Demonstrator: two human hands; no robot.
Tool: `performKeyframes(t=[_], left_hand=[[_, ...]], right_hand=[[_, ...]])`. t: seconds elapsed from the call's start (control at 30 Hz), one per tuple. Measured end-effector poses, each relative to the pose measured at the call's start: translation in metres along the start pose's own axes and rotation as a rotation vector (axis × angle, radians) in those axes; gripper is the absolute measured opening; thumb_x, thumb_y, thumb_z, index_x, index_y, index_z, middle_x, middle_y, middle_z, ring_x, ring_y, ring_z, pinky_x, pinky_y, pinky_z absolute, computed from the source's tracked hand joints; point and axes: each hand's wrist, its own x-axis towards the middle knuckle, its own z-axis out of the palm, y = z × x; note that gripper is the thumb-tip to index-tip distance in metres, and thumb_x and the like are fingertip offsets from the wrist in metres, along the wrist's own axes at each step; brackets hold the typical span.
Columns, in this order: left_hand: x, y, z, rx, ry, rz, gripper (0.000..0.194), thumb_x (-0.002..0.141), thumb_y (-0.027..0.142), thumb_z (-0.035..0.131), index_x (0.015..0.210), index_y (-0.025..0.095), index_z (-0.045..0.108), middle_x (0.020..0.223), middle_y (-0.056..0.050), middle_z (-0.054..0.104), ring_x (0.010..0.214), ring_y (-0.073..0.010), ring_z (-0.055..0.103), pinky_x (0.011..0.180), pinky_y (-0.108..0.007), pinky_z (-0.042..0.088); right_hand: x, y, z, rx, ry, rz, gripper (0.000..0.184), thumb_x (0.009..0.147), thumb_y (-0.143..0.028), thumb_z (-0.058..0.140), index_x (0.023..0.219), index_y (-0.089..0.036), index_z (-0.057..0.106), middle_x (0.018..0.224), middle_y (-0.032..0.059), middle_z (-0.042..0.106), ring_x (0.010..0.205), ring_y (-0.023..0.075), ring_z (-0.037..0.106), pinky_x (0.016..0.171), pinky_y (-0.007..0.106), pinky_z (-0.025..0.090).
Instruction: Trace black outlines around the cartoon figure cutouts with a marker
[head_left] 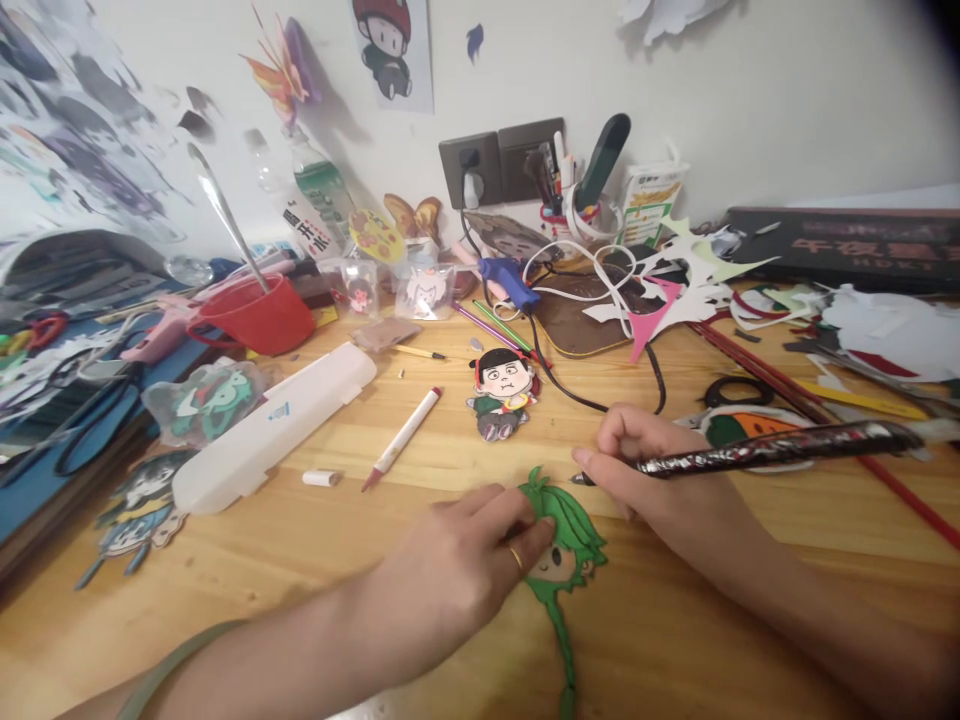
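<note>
While the left hand point(480, 545) grips the green-haired cutout point(574, 530), the right hand point(637, 460) holds a black pen point(720, 458); far left, bottle point(300, 222) label reads 开水.

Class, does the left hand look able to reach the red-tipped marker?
Probably yes: the left hand would leave the green cutout, but only bare tabletop separates it from the marker.

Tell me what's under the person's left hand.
Under the left hand lies a green-haired cutout: hair, one eye, one ear and a long green braid show. The fingers cover part of the hair and face, so whatever is drawn there is hidden.
</note>
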Motion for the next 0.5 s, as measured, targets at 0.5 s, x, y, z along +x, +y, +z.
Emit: performKeyframes(t=[0.5], left_hand=[[0.005, -0.031, -0.016, -0.194, -0.114, 0.109, 0.024, 0.088, 0.015, 0.045, 0.105, 0.017, 0.062, 0.092, -0.008, 0.056, 0.084, -0.0159, 0.052, 0.074, -0.029, 0.044]], right_hand=[[-0.004, 0.001, 0.002, -0.141, -0.103, -0.118, 0.024, 0.067, -0.008, 0.049, 0.054, -0.019, 0.033, 0.048, -0.0085, 0.033, 0.046, 0.0058, 0.03, 0.042, 0.019, 0.022]])
